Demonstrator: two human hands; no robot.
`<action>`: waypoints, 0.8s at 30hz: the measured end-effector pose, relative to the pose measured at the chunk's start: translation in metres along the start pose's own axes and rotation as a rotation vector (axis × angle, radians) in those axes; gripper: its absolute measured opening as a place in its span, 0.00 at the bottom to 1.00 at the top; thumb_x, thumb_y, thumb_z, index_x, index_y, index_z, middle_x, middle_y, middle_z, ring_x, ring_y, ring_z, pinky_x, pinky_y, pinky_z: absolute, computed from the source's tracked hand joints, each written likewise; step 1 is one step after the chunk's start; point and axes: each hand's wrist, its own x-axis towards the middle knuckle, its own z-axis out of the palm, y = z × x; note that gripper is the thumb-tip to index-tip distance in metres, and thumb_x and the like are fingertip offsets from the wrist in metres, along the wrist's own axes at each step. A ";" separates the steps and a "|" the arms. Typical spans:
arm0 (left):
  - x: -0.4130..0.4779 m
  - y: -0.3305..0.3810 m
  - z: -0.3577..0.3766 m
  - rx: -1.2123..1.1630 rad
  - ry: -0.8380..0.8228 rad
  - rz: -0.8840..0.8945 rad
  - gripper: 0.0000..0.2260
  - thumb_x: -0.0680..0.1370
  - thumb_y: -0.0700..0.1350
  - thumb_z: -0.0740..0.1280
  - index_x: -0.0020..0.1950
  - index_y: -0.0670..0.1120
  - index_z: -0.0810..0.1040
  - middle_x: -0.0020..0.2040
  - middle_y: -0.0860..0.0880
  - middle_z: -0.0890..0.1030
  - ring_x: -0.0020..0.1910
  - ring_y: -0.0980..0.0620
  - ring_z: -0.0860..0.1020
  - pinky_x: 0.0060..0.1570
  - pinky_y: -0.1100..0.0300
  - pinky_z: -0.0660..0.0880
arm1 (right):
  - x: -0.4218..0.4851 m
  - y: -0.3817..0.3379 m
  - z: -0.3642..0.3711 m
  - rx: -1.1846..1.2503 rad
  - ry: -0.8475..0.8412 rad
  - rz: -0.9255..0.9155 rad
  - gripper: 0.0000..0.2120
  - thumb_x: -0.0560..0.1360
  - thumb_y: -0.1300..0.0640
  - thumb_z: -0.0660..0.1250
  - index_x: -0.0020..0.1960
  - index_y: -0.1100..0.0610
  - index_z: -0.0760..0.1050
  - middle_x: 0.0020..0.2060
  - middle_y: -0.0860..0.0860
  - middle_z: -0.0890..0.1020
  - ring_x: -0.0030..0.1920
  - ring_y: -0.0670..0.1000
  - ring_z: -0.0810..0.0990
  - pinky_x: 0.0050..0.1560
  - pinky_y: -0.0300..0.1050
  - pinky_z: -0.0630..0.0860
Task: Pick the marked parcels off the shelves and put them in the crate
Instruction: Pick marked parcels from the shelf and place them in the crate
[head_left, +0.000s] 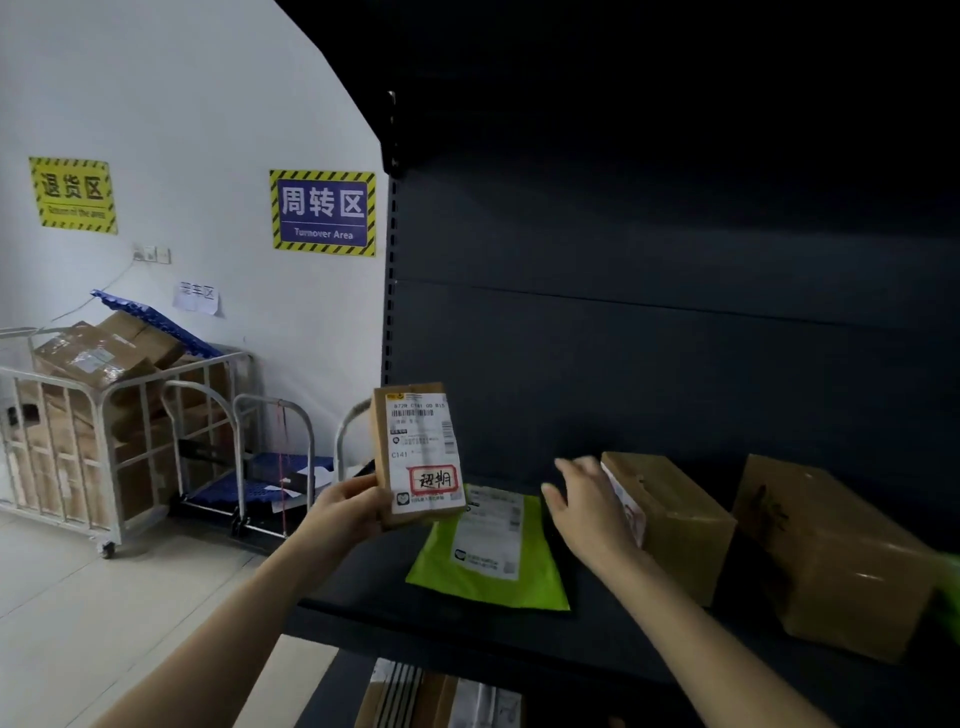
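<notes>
Left hand (349, 506) clamped the upright marked parcel (418, 453) — right hand (589, 506), fingers spread, lay against the box (670, 512) to its right.

Parcel depot, dark shelving (649, 322), "Turnover Area" sign (322, 213)

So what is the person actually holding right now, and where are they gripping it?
The left hand grips a small labelled parcel by its lower left edge. The right hand is open, holding nothing.
</notes>
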 end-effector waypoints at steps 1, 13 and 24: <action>0.002 0.002 0.011 0.001 -0.019 0.004 0.14 0.72 0.40 0.67 0.57 0.41 0.78 0.52 0.42 0.84 0.52 0.44 0.82 0.54 0.50 0.78 | 0.001 0.002 -0.011 -0.038 0.051 -0.028 0.21 0.79 0.51 0.58 0.70 0.58 0.66 0.65 0.53 0.69 0.63 0.53 0.71 0.60 0.46 0.70; 0.017 -0.017 0.093 0.083 -0.051 -0.057 0.08 0.76 0.37 0.65 0.50 0.45 0.82 0.47 0.46 0.86 0.48 0.47 0.83 0.43 0.57 0.79 | -0.021 0.074 -0.067 -0.404 -0.130 0.317 0.34 0.73 0.34 0.57 0.72 0.50 0.60 0.69 0.57 0.66 0.68 0.59 0.65 0.65 0.52 0.65; 0.014 -0.016 0.116 0.039 -0.064 -0.103 0.10 0.76 0.36 0.65 0.57 0.40 0.77 0.48 0.43 0.85 0.47 0.45 0.83 0.41 0.58 0.79 | -0.057 0.075 -0.071 0.628 0.253 0.423 0.19 0.77 0.49 0.62 0.66 0.53 0.70 0.57 0.52 0.79 0.55 0.51 0.78 0.54 0.45 0.76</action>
